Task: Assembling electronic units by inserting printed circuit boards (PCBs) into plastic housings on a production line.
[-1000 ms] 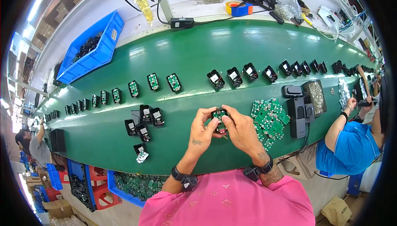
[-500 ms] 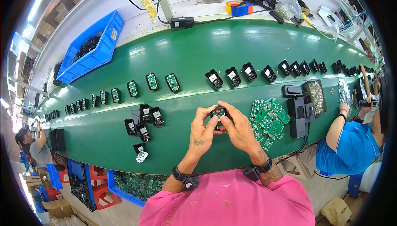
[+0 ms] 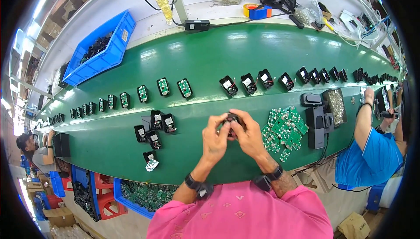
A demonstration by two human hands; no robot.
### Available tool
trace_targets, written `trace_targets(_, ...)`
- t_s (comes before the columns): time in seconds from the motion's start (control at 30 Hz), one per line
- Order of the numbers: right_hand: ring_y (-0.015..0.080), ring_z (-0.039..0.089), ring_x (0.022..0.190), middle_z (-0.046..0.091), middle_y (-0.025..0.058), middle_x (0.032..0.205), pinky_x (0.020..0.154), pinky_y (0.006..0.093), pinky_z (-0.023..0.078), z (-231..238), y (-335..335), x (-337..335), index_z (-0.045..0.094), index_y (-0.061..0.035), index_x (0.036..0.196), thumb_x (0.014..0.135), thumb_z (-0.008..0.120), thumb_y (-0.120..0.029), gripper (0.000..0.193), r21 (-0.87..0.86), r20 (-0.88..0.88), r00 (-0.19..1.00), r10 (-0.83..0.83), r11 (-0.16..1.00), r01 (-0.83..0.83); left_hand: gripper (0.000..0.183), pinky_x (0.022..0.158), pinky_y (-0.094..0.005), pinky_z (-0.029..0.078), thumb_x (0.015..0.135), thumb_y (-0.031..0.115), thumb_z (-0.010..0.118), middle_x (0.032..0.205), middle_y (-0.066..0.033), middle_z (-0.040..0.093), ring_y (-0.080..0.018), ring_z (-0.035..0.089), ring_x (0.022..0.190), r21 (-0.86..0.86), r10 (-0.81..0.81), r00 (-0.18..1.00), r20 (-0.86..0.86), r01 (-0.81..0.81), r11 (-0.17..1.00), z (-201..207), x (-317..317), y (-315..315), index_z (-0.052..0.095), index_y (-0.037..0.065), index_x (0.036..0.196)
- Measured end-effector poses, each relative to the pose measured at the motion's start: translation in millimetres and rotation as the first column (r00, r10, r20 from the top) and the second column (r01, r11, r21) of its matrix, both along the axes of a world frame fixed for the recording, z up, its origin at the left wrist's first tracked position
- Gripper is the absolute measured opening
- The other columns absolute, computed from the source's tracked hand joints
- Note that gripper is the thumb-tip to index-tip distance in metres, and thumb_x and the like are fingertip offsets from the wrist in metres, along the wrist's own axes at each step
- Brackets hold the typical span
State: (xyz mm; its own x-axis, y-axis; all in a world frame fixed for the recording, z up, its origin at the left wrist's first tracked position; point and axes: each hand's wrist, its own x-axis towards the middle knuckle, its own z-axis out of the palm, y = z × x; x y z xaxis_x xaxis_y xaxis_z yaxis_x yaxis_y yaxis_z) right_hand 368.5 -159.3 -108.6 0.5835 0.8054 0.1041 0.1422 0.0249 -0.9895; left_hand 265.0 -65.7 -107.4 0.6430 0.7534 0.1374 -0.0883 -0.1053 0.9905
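Left hand [image 3: 213,140]: it is grasping the small black case [image 3: 231,117] from the left, with its thumb laid over the top.
Right hand [image 3: 248,136]: it is grasping the same case from the right; its thumb lies next to the other one.
Black case: between the two hands, at the fingertips, over the near half of the green desk [image 3: 197,164]; the thumbs hide most of its inside.
Circuit boards [image 3: 284,129]: a loose green heap just beside the right hand, toward the right end of the desk.
Group of open cases [image 3: 156,125]: well apart from the left hand, on its left.
Row of cases [image 3: 251,91]: beyond the hands, along the desk; left ones carry green boards, right ones show a white part.
Blue crate [image 3: 111,53]: near the far left corner, holding dark pieces.
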Motion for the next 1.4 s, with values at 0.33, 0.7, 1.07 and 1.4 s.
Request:
trace_targets(0.33, 0.0342, 0.055, 0.101, 0.059, 0.0155, 0.106, 0.089, 0.0424, 0.046, 12, -49, 73, 0.064, 0.0003, 0.119, 0.083, 0.075, -0.014, 0.041, -0.18, 0.757, 0.625, -0.19, 0.859, 0.48, 0.031, 0.05, -0.032, 0.055, 0.1, 0.008, 0.048, 0.092, -0.017, 0.065, -0.0213, 0.069, 0.059, 0.151, 0.215, 0.917, -0.337, -0.173, 0.973, -21, 57, 129, 0.047, 0.0, 0.129)
trace_targets(0.7, 0.0342, 0.049, 0.111, 0.051, 0.0158, 0.116, 0.096, 0.0438, 0.043, -11, -97, 78, 0.059, -0.0036, 0.13, 0.069, 0.087, -0.022, 0.07, -0.434, 0.649, 0.754, -0.1, 0.765, 0.475, 0.091, 0.094, -0.0491, 0.052, 0.083, 0.034, 0.076, 0.156, -0.0302, 0.029, -0.0475, 0.058, 0.117, 0.659, 0.285, 0.793, -0.538, 0.185, 0.729, -8, 80, 73, 0.027, 0.004, 0.154)
trace_targets(1.07, 0.0233, 0.059, 0.098, 0.062, 0.013, 0.118, 0.086, 0.0376, 0.048, -19, -110, 96, 0.054, 0.0059, 0.134, 0.095, 0.056, -0.025, 0.05, 0.3, -0.84, 0.542, 0.004, 0.836, 0.46, 0.05, 0.069, -0.0286, 0.057, 0.085, 0.012, 0.071, 0.132, -0.0118, 0.051, -0.0215, 0.066, 0.096, -0.48, -0.185, 0.977, 0.106, 0.213, 0.851, -21, 64, 63, 0.058, 0.007, 0.134)
trace_targets(1.4, 0.0165, 0.065, 0.066, 0.065, 0.0057, 0.087, 0.059, 0.0264, 0.055, -21, -68, 72, 0.055, -0.0048, 0.107, 0.099, 0.06, -0.008, 0.01, 0.121, -0.841, 0.537, -0.063, 0.946, 0.302, 0.012, 0.046, -0.0205, 0.041, 0.096, 0.014, 0.066, 0.113, -0.0048, 0.055, -0.0135, 0.066, 0.078, -0.445, -0.295, 0.956, 0.01, 0.268, 0.854, -31, 38, 17, 0.069, 0.002, 0.1)
